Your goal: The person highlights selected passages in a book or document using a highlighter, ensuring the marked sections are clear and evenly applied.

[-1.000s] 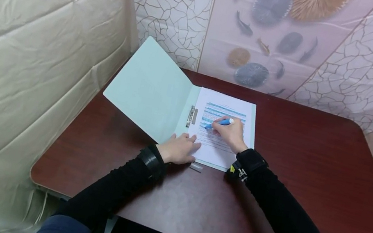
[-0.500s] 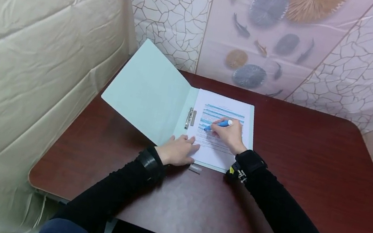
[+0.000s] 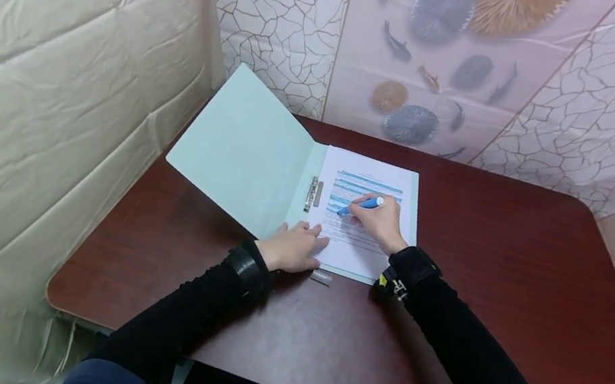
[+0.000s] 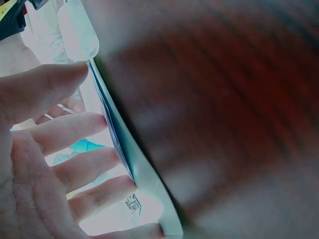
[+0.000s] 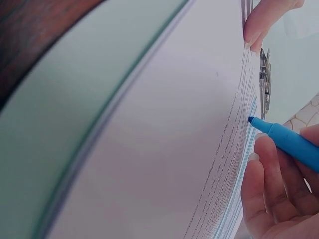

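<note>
My right hand (image 3: 379,222) pinches a blue highlighter (image 3: 367,204) between thumb and fingers. Its dark blue tip is at a line of print on the white paper (image 3: 354,258), seen closely in the right wrist view beside the highlighter barrel (image 5: 294,144). Several printed lines above carry blue strokes. My left hand (image 3: 292,246) rests with fingers spread on the lower left corner of the paper. The paper lies in an open pale green folder (image 3: 247,147), next to its metal clip (image 3: 312,194). In the left wrist view, the left hand (image 4: 45,164) holds nothing.
A small translucent piece, perhaps a cap (image 3: 321,277), lies on the brown table (image 3: 516,270) just in front of the folder. The folder's left cover is raised at a tilt near the cream cloth (image 3: 87,77) on the left. A patterned wall covering (image 3: 428,69) stands behind the table.
The head view has shifted very slightly. Both hands, the highlighter and the folder keep practically the same places.
</note>
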### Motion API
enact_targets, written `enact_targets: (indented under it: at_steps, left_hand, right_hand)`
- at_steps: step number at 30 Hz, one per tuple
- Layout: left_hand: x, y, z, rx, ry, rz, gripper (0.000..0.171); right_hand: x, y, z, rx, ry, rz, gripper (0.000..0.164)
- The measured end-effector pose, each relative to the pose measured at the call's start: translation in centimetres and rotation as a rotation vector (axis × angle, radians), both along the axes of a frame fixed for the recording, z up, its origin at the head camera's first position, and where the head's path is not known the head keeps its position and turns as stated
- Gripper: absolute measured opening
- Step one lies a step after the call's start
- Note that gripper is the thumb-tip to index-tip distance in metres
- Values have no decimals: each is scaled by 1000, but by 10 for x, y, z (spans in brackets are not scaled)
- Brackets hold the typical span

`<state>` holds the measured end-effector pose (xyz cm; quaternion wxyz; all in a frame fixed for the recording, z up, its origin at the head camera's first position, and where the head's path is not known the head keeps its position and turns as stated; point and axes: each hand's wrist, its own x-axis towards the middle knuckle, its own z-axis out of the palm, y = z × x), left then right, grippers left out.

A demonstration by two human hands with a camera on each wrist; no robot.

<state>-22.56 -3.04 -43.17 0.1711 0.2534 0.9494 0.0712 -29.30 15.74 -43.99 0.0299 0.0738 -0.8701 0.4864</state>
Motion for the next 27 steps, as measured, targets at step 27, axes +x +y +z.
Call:
enact_targets:
  at_steps: [27]
  left_hand:
    - [-1,0,-1,3,12,-13,56]
  right_hand:
    - [-1,1,3,-6,-24,-30,12]
